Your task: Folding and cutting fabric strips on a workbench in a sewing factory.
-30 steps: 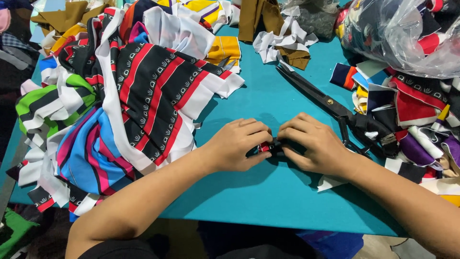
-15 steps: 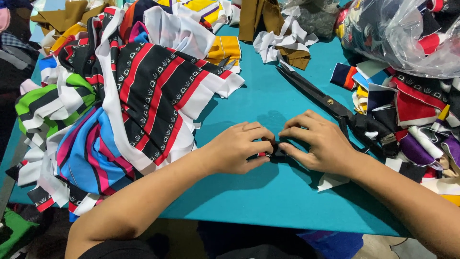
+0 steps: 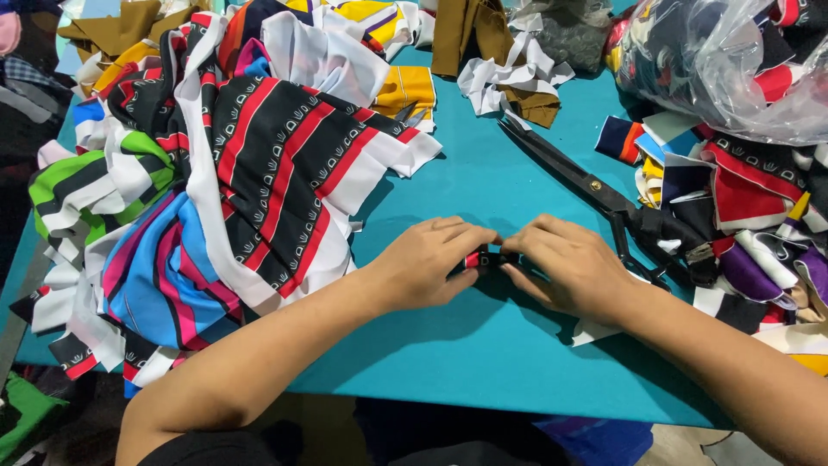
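Closest to the edge of the teal surface, two bare forearms come in from below and meet in the middle. The left hand and the right hand sit knuckle to knuckle, palms down, and between them they pinch a small folded scrap of black and red fabric. The fingers of both hands are curled together and clamped on that scrap, which rests on the surface right where the fingertips meet; most of it is hidden under them.

Just beside the right wrist a white offcut peeks out from under the forearm. A little beyond the right hand lie large black scissors, blades closed and pointing up and away, handles near the right-hand heap of cuttings in red, navy, purple and white.

To the left of the left arm spreads a big pile of striped cloth: black with red and white bands on top, blue and pink beneath, green and white at the far left edge.

Farther back are a yellow piece, brown and white scraps, and in the far right corner a clear plastic bag stuffed with more cuttings.
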